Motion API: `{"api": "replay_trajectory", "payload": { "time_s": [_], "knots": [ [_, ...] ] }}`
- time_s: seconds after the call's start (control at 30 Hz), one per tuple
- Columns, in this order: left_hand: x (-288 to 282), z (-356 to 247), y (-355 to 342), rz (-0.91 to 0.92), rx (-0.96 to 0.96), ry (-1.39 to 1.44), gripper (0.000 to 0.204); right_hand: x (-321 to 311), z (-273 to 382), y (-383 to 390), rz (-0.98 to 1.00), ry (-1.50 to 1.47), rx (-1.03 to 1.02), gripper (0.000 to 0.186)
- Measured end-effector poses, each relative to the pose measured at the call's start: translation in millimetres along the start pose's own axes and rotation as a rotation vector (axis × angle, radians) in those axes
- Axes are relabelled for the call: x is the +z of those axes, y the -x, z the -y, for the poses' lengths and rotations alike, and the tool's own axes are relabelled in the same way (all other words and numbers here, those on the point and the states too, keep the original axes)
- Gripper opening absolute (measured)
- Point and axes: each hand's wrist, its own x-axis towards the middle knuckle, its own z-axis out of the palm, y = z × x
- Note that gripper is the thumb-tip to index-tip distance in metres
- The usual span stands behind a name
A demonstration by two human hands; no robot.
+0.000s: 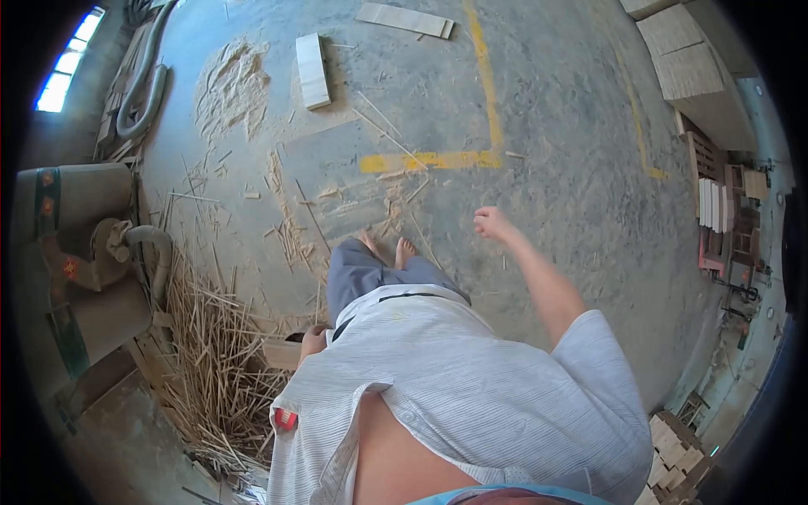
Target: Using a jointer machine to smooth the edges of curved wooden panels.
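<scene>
My right hand (492,224) is stretched forward over the concrete floor, its fingers curled in with nothing seen in them. Low at my left hip, my left hand (313,343) is closed and partly covered by my shirt. Right beside it is a short, pale wooden piece (281,353) with a dark hollow at its upper edge. Whether the left fingers grip that piece or only pass in front of it, I cannot tell. My bare feet (405,252) show below grey trousers, one ahead of the other.
A big heap of thin wood strips (219,362) lies at left beside a machine with a hose (151,252). Ahead are sawdust (233,88), two board stacks (312,72) (406,19) and yellow floor lines (429,160). Stacked panels (690,63) and wood blocks (673,454) line the right.
</scene>
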Motion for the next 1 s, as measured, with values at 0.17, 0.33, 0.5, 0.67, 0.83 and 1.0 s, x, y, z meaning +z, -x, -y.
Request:
{"api": "replay_trajectory", "payload": {
  "time_s": [0.17,0.33,0.5,0.67,0.83,1.0],
  "knots": [
    [-25.6,-107.5,-50.6,-0.026,0.050,-0.010,0.048,-21.7,93.0,-71.2,0.134,0.177,0.033,0.038],
    [-72.5,-192.1,-131.5,-0.040,0.058,0.029,0.048,-14.8,161.4,-131.9,0.191,0.170,0.081,0.037],
    [-148.7,-252.0,-244.0,-0.022,-0.026,0.230,0.048,-18.5,235.2,-169.9,0.263,0.260,0.139,0.032],
    [-243.3,-394.1,-305.1,-0.175,0.101,0.410,0.047,-46.4,331.0,-228.3,0.182,0.248,0.191,0.033],
    [-306.3,-470.5,-362.2,-0.221,0.161,0.384,0.047,-68.0,406.5,-297.4,0.190,0.253,0.245,0.032],
    [-296.2,-493.4,-403.6,-0.262,0.050,0.371,0.049,-98.0,425.9,-398.1,0.275,0.401,0.326,0.029]
  ]
}}
